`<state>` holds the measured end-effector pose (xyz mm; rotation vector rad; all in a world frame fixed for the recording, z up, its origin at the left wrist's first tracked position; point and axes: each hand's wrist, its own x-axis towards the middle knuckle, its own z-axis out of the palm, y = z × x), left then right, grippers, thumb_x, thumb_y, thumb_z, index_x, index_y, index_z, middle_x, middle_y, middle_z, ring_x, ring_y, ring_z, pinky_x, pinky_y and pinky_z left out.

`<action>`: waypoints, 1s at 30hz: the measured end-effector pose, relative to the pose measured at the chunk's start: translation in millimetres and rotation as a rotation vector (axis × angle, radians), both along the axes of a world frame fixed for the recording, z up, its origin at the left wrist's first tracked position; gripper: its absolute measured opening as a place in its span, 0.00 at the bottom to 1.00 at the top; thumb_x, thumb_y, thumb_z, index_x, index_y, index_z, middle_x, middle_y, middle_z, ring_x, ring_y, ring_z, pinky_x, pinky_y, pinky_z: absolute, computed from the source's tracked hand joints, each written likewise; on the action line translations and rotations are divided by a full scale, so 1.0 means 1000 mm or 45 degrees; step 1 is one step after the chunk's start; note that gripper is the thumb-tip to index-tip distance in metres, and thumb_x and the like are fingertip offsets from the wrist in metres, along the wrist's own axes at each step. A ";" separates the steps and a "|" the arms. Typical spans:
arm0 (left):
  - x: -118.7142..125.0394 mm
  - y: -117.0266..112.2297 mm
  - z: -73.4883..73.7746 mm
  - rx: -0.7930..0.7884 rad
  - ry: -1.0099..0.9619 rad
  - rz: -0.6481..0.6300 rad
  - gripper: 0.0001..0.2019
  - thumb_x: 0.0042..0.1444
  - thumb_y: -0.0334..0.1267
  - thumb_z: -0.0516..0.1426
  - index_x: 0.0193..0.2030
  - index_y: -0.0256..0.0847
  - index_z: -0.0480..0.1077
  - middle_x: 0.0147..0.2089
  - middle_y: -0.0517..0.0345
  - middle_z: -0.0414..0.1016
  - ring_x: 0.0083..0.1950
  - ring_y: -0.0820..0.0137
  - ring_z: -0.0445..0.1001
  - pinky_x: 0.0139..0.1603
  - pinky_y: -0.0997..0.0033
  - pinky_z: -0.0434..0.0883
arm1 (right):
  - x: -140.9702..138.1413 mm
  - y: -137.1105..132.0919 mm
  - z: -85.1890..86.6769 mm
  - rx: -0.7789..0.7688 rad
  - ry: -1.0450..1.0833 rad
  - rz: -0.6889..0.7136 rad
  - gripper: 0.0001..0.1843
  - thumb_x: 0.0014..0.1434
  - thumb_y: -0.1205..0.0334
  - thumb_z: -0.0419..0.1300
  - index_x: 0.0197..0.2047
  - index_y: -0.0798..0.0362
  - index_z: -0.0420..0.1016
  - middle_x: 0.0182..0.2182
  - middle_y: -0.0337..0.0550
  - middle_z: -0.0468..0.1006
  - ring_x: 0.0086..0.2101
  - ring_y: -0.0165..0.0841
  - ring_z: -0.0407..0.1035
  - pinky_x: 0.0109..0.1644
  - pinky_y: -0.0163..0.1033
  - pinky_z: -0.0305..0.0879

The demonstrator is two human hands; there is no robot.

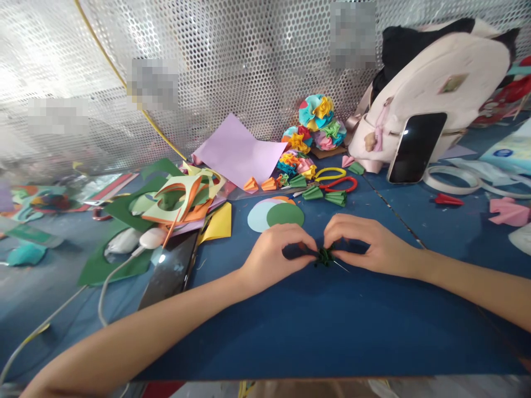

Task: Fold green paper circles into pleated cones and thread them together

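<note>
Both my hands meet over the middle of the blue table (315,326). My left hand (276,254) and my right hand (365,243) pinch a small dark green folded paper piece (324,256) between their fingertips, low on the table top. A thin needle or wire (341,266) sticks out to the right of the piece. Just behind my hands lie paper circles, a green one (285,214) on top of a pale blue one (257,216).
Folded green paper cones (327,194), orange cones (259,184) and colourful paper flower balls (321,124) sit behind. Cut paper scraps (174,202) and a phone (170,273) lie left. A pink bag (435,77) with a phone (415,146) leaning on it stands right, before a perforated metal wall.
</note>
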<state>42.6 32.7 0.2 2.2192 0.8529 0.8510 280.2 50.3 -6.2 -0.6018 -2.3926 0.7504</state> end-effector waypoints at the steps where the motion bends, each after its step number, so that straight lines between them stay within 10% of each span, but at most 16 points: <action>1: 0.001 -0.001 -0.001 0.086 0.021 0.007 0.02 0.56 0.31 0.61 0.36 0.38 0.75 0.37 0.56 0.78 0.40 0.69 0.75 0.46 0.68 0.69 | 0.000 -0.001 0.000 -0.001 -0.005 0.002 0.06 0.62 0.67 0.58 0.42 0.50 0.72 0.39 0.41 0.72 0.40 0.31 0.67 0.45 0.36 0.64; 6: 0.004 -0.005 -0.003 0.263 0.094 0.069 0.03 0.55 0.29 0.60 0.36 0.39 0.74 0.37 0.58 0.79 0.39 0.68 0.75 0.46 0.66 0.68 | -0.001 -0.002 -0.001 -0.008 -0.015 -0.014 0.07 0.61 0.67 0.59 0.44 0.49 0.71 0.38 0.40 0.72 0.36 0.30 0.65 0.40 0.35 0.64; 30: 0.004 -0.003 -0.001 -0.116 -0.079 -0.113 0.03 0.54 0.27 0.61 0.35 0.37 0.76 0.35 0.55 0.78 0.38 0.70 0.76 0.43 0.71 0.72 | -0.001 -0.005 -0.002 -0.094 -0.089 -0.028 0.05 0.63 0.58 0.60 0.41 0.49 0.72 0.36 0.39 0.74 0.35 0.30 0.67 0.40 0.35 0.63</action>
